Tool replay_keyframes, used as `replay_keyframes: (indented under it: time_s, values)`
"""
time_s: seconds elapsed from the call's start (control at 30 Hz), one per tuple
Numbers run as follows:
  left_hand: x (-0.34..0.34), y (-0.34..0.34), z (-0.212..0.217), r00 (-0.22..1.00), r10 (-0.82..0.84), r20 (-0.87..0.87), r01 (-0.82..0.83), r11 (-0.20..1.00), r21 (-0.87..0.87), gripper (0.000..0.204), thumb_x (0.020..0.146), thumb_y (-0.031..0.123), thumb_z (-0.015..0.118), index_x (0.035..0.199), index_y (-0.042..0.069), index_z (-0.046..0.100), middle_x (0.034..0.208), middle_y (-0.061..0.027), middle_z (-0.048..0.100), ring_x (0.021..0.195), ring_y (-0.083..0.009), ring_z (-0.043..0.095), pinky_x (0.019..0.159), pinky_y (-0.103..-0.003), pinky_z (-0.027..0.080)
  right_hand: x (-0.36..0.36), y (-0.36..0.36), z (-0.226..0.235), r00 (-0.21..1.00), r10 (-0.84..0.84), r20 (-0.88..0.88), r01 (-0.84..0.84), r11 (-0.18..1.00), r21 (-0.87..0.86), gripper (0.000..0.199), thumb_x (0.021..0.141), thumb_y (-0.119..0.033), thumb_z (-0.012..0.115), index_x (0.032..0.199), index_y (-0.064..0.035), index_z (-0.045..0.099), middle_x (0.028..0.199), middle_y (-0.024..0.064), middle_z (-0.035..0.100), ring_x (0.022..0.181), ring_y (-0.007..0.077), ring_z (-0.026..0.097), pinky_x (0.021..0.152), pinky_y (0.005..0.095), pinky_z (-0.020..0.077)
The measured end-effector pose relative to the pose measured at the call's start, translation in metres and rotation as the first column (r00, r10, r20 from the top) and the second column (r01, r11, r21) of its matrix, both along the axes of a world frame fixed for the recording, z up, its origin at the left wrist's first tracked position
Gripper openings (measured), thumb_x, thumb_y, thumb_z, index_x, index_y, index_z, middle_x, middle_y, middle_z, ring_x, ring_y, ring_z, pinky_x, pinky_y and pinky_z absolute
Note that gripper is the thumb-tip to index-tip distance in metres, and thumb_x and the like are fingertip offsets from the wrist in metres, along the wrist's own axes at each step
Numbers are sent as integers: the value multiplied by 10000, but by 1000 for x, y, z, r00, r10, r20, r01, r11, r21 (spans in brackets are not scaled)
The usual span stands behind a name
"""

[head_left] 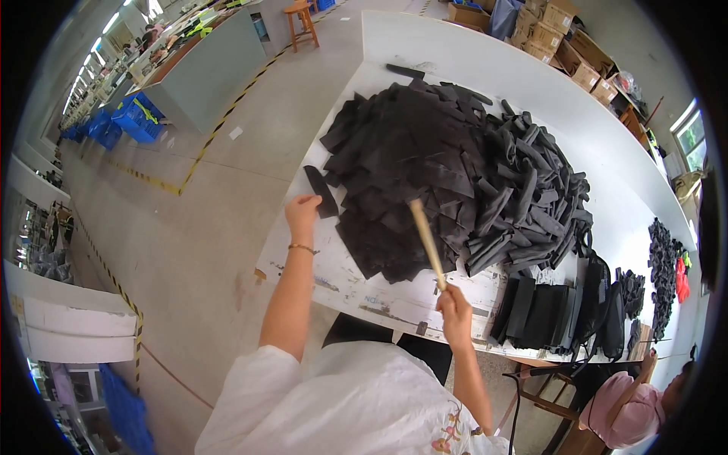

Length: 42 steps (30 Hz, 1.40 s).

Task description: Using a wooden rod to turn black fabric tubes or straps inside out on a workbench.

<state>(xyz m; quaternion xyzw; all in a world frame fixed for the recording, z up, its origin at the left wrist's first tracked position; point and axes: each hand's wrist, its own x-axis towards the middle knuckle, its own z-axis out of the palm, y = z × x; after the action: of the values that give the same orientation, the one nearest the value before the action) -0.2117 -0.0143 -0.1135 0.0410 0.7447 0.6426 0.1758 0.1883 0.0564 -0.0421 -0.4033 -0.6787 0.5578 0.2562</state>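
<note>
My left hand (pixel 303 214) is closed on the edge of a black fabric piece (pixel 324 191), a flat narrow strip at the left side of the table. In my right hand (pixel 454 305) I grip a light wooden stick (pixel 428 241) by its lower end. The stick slants up and away, its far end over a large heap of flat black fabric pieces (pixel 409 136). Against the right side of that heap lies a pile of rolled or tube-like dark grey pieces (pixel 531 205). Whether the stick's tip touches the heap I cannot tell.
Stacked black padded pieces (pixel 542 311) and a black bag (pixel 594 296) stand at the table's front right. A white raised board (pixel 485 57) borders the far side of the white table (pixel 371 297). Another person (pixel 629 409) in pink sits at the lower right.
</note>
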Motion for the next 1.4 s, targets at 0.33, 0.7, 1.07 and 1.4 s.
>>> replay_keyframes:
  time_s: [0.33,0.7,1.07,1.4]
  values:
    - [93,5,62,941,-63,332,-102,883,459,435,698,-18,792,1022,29,507,781,-52,602,602,-95,554,501,-200,408,10,-52,15,984,86,159,-149,883,445,197,865,-25,600,1059,-30,635,778,159,638,576,314,617,511,369,477]
    - [144,24,87,954,-76,291,-78,873,482,537,695,-9,790,1117,-1,459,779,-52,601,534,-71,499,450,-194,371,6,-56,7,974,-9,228,-113,848,518,213,892,-27,569,1100,-17,615,721,153,598,568,271,572,539,345,459]
    - [212,-11,83,597,-714,365,265,605,751,346,898,246,654,1144,8,599,868,-51,638,843,-207,627,792,-357,507,-24,-48,12,973,135,-187,-208,863,-460,144,966,-125,487,977,-4,564,634,-33,471,555,43,418,493,218,332]
    - [224,9,72,622,-614,487,119,688,716,355,897,247,663,1139,-9,617,723,-66,631,664,-221,641,681,-344,536,-15,-88,-15,996,27,84,-36,992,119,240,976,-119,476,1156,33,525,691,177,574,593,229,570,573,344,457]
